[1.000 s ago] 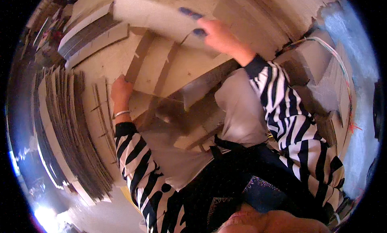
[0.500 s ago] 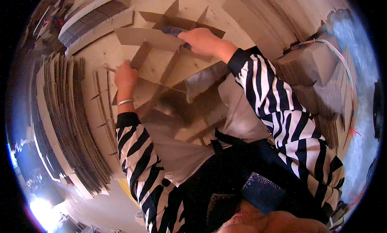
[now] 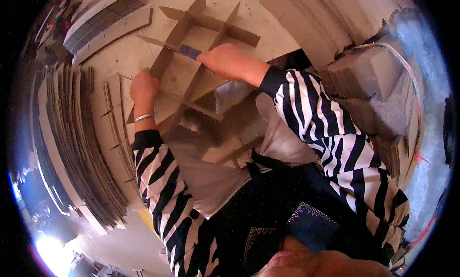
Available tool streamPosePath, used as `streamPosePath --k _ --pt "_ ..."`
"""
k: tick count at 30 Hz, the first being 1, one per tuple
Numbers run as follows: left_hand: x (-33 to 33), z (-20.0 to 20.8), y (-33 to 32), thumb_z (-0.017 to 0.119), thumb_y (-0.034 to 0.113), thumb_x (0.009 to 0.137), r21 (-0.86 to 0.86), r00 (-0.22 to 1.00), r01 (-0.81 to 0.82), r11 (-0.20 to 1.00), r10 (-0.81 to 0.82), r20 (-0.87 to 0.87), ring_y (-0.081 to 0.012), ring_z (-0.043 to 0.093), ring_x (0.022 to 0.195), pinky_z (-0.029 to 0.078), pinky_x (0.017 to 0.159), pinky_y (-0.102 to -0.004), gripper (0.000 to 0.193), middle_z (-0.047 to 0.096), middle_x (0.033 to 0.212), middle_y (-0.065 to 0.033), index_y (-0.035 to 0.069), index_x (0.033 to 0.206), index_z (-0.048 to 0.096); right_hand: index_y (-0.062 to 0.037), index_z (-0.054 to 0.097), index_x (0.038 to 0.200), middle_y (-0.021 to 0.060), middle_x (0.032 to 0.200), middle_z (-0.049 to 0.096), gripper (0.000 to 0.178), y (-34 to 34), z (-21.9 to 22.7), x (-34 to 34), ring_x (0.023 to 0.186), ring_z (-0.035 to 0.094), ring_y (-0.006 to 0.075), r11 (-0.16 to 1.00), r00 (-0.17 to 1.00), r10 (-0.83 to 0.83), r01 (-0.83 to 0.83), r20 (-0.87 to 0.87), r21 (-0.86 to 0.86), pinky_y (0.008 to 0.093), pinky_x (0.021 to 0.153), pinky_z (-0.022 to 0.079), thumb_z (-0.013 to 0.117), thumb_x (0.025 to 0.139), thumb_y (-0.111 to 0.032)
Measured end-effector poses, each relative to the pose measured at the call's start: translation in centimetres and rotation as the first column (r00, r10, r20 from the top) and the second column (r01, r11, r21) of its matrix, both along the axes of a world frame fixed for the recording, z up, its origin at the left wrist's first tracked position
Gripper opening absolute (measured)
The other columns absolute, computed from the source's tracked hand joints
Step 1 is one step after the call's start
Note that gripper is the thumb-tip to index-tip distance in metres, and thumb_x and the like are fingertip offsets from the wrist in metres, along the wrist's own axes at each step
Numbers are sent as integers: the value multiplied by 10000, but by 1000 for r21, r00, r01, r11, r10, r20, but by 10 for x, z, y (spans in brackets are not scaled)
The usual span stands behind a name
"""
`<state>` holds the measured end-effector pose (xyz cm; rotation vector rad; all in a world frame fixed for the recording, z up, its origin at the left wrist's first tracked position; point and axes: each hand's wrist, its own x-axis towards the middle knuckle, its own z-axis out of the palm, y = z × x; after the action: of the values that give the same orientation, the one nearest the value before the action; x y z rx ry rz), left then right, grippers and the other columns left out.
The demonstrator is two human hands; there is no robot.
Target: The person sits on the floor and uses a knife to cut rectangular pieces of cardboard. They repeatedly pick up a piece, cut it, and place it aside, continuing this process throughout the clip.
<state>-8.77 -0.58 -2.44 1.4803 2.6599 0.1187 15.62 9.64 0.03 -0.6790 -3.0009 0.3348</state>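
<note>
A lattice of crossed brown cardboard divider strips [image 3: 195,80] stands on edge on the pale work surface, forming square cells. My left hand [image 3: 143,87] is closed at the left side of the lattice, its fingertips pinching the end of a divider strip. Above the middle of the lattice, my right hand [image 3: 225,61] grips the top edge of a long cross strip [image 3: 153,41]. Dark blue coverings [image 3: 189,51] wrap its fingers. The cross strip now shows mostly its upper edge and meets the other strips. My palm hides part of it.
Flat cardboard strips stand in a dense stack [image 3: 86,142] at the left, with slotted strips [image 3: 115,118] beside it. Bundled cardboard [image 3: 108,25] lies at the far left. More cardboard stacks [image 3: 359,78] and a pale cable [image 3: 405,63] are at the right.
The cross strip under my right hand has gone from leaning with its broad face showing to nearly upright among the other strips. My right hand has moved slightly left and nearer.
</note>
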Motion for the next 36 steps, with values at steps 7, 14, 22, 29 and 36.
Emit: streamPosePath --k 7,14,22,29,36 --pt "-6 -23 19 593 231 809 143 977 190 971 -201 65 -382 603 1010 485 855 -473 380 656 1042 -190 95 1163 618 -72 580 1054 153 916 657 308 28 -19 19 892 623 364 985 986 -163 164 25 -45 488 687 481 594 747 -93" --pt "-69 14 -29 629 305 806 -52 976 53 997 -41 215 -392 601 1007 459 873 -449 510 635 1032 -251 -23 1192 563 -73 672 915 200 862 666 235 106 -18 57 805 637 396 781 761 -624 616 -177 -104 520 689 485 554 764 -209" --pt "126 -12 8 553 102 762 299 798 220 929 -348 493 -457 590 927 477 780 -492 604 627 972 -277 -59 1319 380 -12 636 1027 206 907 671 310 64 -32 4 775 612 278 776 922 -346 177 -173 -606 392 748 484 534 868 -258" --pt "25 29 -17 484 -18 758 705 890 93 703 -375 257 -440 591 956 475 795 -468 501 609 1029 -277 -12 1258 458 -110 448 1358 102 1468 359 685 95 -7 164 1329 361 296 566 597 -794 794 -112 220 462 1046 357 752 753 -212" --pt "-34 188 -109 499 -53 697 663 953 189 724 29 -303 -373 587 995 497 805 -425 471 585 1151 -184 52 1153 561 -132 495 1297 153 1389 451 480 142 -85 307 1195 486 379 496 569 -818 772 -84 398 497 918 439 581 826 -97"
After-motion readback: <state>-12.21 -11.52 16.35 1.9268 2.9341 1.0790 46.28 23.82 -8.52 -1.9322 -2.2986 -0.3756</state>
